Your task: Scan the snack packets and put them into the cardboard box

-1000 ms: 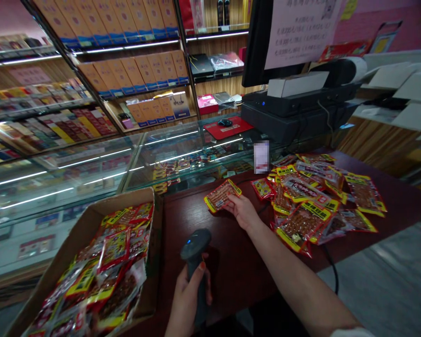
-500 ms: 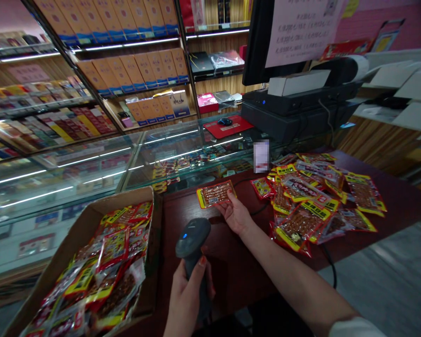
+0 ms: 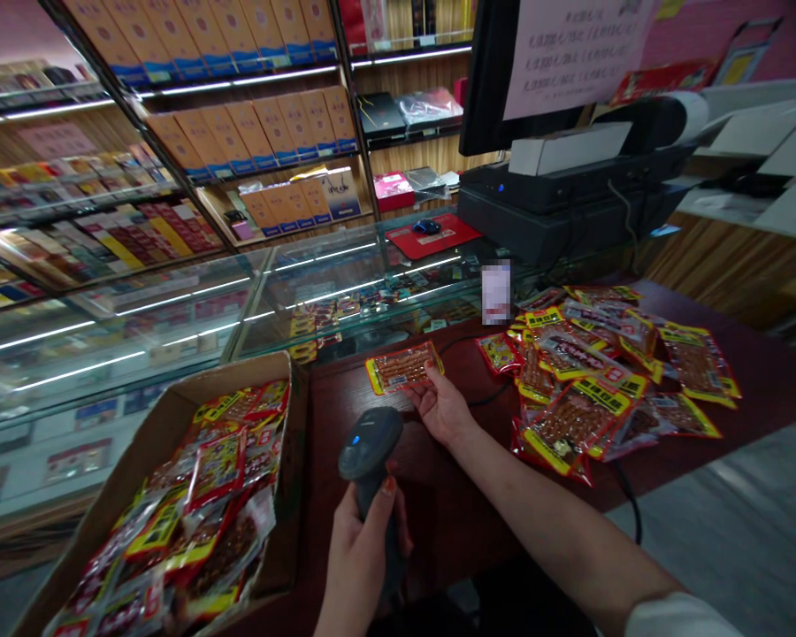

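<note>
A: What does the left hand (image 3: 358, 544) have?
B: It is wrapped around the handle of a dark handheld scanner (image 3: 371, 442), held head up, with a small blue light (image 3: 355, 440) showing on the head.

A: And the right hand (image 3: 441, 407)?
B: That one pinches a flat red-and-yellow packet (image 3: 401, 367) by its right end, with brown strips visible through the clear front.

A: Where exactly is the packet?
B: Above the dark worktop (image 3: 769, 354), just beyond the scanner's head. I can't tell whether its lower edge touches the surface. Packet and scanner stand apart.

A: What lies on either side?
B: To the left, an open cardboard box (image 3: 293, 460) full of similar packets. To the right, a loose heap of packets (image 3: 580, 398), overlapping one another on the worktop.

A: Anything farther back?
B: A glass display case (image 3: 192, 305), a mouse (image 3: 426, 227) on a red mat (image 3: 461, 232), and a black monitor (image 3: 491, 88) with a printed paper sheet (image 3: 570, 62) across its front.
</note>
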Action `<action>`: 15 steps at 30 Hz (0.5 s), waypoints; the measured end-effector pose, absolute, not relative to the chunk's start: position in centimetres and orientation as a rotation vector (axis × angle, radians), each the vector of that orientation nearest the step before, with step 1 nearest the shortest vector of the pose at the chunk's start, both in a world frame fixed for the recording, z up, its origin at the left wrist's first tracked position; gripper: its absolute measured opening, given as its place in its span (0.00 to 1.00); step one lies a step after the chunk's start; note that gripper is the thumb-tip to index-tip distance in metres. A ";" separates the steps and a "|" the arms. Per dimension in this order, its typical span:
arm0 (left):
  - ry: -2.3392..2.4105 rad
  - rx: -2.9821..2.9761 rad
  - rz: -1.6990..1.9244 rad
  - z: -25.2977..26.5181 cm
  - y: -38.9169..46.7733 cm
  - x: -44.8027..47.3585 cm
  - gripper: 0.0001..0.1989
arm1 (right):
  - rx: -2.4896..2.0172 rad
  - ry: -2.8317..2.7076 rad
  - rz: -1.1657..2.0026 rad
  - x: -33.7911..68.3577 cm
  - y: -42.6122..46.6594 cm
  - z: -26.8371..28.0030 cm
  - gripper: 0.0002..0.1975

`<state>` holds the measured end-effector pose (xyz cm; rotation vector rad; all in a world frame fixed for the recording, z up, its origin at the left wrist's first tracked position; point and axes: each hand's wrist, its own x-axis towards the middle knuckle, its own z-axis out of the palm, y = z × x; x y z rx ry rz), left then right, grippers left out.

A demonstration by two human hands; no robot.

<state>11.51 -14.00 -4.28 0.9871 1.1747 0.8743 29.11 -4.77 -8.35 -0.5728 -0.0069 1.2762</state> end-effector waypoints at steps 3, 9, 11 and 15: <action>1.173 0.984 0.856 -3.7 -14.0 11.7 0.27 | -0.554 -0.009 1.285 29.1 -4.6 -8.9 0.05; 1.175 1.005 0.846 -3.8 -13.9 11.7 0.26 | -0.577 -0.024 1.279 28.9 -4.6 -8.7 0.06; 1.181 0.994 0.859 -4.2 -13.9 11.6 0.26 | -0.602 -0.022 1.268 28.8 -4.7 -8.3 0.05; 1.199 0.910 0.878 -4.9 -13.8 11.4 0.29 | -0.622 -0.006 1.234 29.4 -4.7 -7.7 0.02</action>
